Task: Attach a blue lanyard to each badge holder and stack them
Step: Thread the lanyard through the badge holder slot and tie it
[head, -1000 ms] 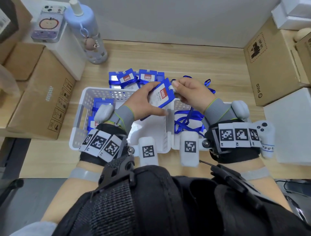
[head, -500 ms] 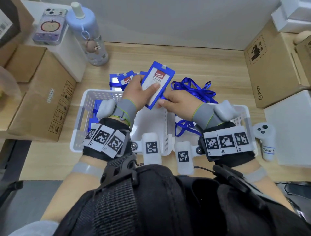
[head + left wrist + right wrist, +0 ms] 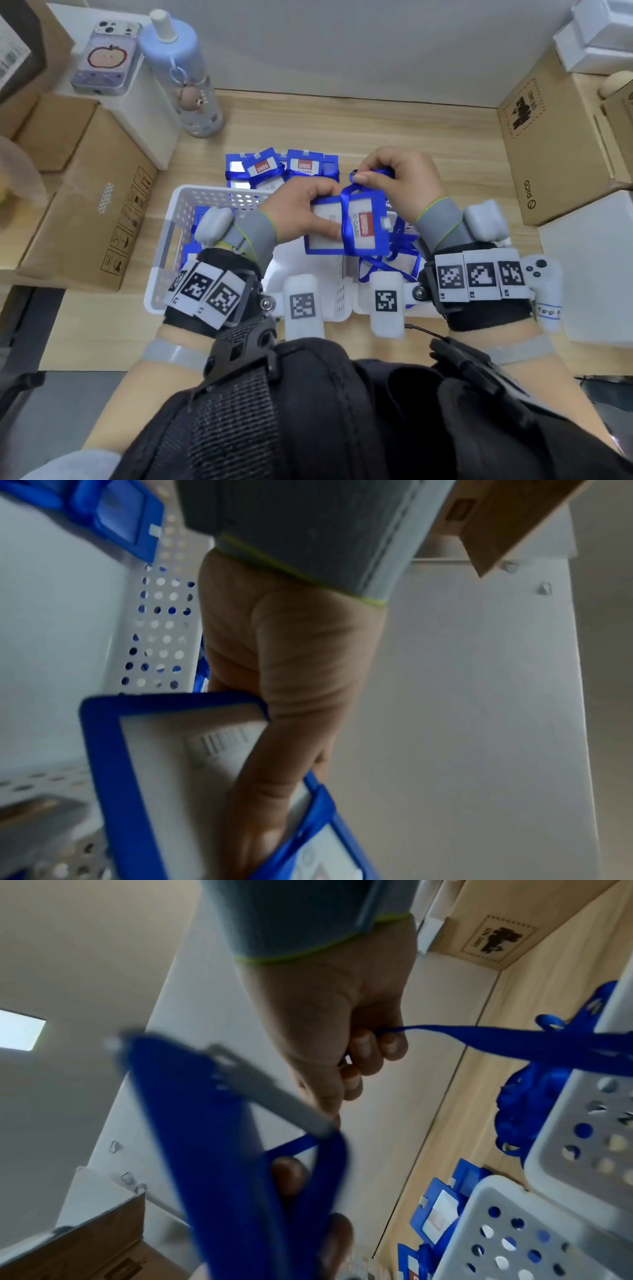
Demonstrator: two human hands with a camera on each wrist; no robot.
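Both hands work at frame centre of the head view, above the white baskets. Left hand [image 3: 301, 212] grips the badge holder [image 3: 346, 222] by its left end, thumb on top, fingers curled underneath as the left wrist view shows. Right hand [image 3: 400, 178] pinches the blue lanyard [image 3: 347, 219] between thumb and forefinger just above the holder's upper edge; the strap crosses the holder's face and passes round it.

Handling, as a judgement: holder looks light, stiff and smooth-faced, best held by its frame edges, clear of the slot tab at its right end. Lanyard is soft, limp ribbon and tangle-prone; keep it taut near the pinch.

Finished holders [image 3: 281, 168] with straps lie on the desk [image 3: 428, 137] just beyond the baskets, upper centre. Left basket [image 3: 164, 246] holds more holders at its left side; right basket [image 3: 496, 240], mostly hidden by the wrist, holds loose lanyards [image 3: 387, 270], whose loops could snag the working strap.

Cardboard boxes [image 3: 85, 205] flank left and right, a water bottle [image 3: 178, 68] and phone [image 3: 106, 58] stand upper left, a white controller [image 3: 544, 281] lower right. None stands in the way.
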